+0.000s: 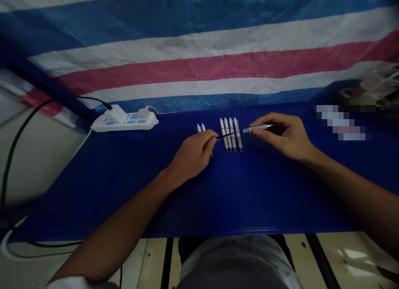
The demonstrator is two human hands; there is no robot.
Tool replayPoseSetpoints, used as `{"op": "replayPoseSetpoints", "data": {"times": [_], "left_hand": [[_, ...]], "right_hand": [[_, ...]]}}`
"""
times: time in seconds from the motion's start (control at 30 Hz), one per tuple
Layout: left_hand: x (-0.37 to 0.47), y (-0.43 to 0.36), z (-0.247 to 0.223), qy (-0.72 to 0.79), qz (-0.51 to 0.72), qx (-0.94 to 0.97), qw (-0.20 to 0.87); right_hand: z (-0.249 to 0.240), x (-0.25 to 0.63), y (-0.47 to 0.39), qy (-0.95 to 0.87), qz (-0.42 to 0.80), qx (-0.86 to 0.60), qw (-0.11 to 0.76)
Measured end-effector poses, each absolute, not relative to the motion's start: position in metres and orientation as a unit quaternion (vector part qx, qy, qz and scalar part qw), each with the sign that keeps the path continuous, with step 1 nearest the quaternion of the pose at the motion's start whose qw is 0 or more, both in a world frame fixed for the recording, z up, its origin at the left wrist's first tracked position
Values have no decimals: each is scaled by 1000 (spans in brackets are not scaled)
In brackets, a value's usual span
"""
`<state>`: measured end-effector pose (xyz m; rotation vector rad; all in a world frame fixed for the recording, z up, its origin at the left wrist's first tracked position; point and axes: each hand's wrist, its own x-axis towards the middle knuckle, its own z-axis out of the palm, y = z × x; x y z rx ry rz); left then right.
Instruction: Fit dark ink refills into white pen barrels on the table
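Observation:
My left hand (pixel 196 152) is closed, thumb and forefinger pinching a thin dark pen refill (pixel 225 135) that points right. Between the fingers of my right hand (pixel 285 135) is a pen barrel (pixel 261 127), its translucent end facing the refill and its pointed tip to the right. A small gap seems to separate refill and barrel. Under the refill, several white and grey click pens (pixel 230 135) lie side by side on the blue table (pixel 243 193). Two more white pens (pixel 201 127) are partly hidden by my left hand.
A white power strip (pixel 127 121) with plugs and a black cable (pixel 18 135) lies at the back left. A striped plastic sheet (pixel 199 52) hangs behind the table. At the back right, blurred and pixelated items (pixel 343 123) lie on the table.

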<state>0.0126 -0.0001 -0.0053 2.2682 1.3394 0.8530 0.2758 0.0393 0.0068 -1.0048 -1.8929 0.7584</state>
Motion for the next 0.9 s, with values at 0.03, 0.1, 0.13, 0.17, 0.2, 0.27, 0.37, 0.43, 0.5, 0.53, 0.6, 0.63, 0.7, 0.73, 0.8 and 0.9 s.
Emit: {"op": "replayPoseSetpoints", "data": {"times": [0.03,0.1,0.13,0.17,0.2,0.27,0.37,0.43,0.5,0.53,0.6,0.63,0.7,0.73,0.8,0.9], "left_hand": [[12,0,-5,477,305,803,186],[12,1,-5,479,306,801,188],[12,1,-5,480,304,801,188],[13,1,-5,481,300,802,188],[13,0,-5,481,295,804,188],[15,-1,-5,478,283,811,185],[17,-3,-6,466,269,825,172],[18,-4,-7,456,267,834,159],[18,-4,-8,452,263,840,148],[19,-4,-9,451,260,841,145],[19,-4,-9,448,257,843,152],[19,-4,-8,445,257,843,159],[18,-3,-8,448,263,835,182],[17,-2,-8,455,269,826,193],[14,1,-8,479,288,803,208],[6,8,-11,506,317,780,187]], "right_hand": [[6,277,41,-750,314,-396,427],[4,277,43,-739,352,-373,437],[2,277,44,-734,373,-360,439],[0,276,44,-731,389,-352,437],[-1,274,44,-733,397,-349,429],[-4,271,41,-747,390,-360,400],[-5,265,34,-768,374,-373,363],[-5,261,30,-768,368,-380,361],[-5,259,28,-766,358,-391,363],[-5,258,28,-767,353,-395,363],[-5,258,27,-768,345,-400,362],[-5,258,27,-767,343,-403,363],[-3,258,28,-761,337,-413,370],[-2,259,29,-755,333,-421,376],[-1,262,33,-744,320,-438,391],[1,267,39,-729,298,-450,421]]}}
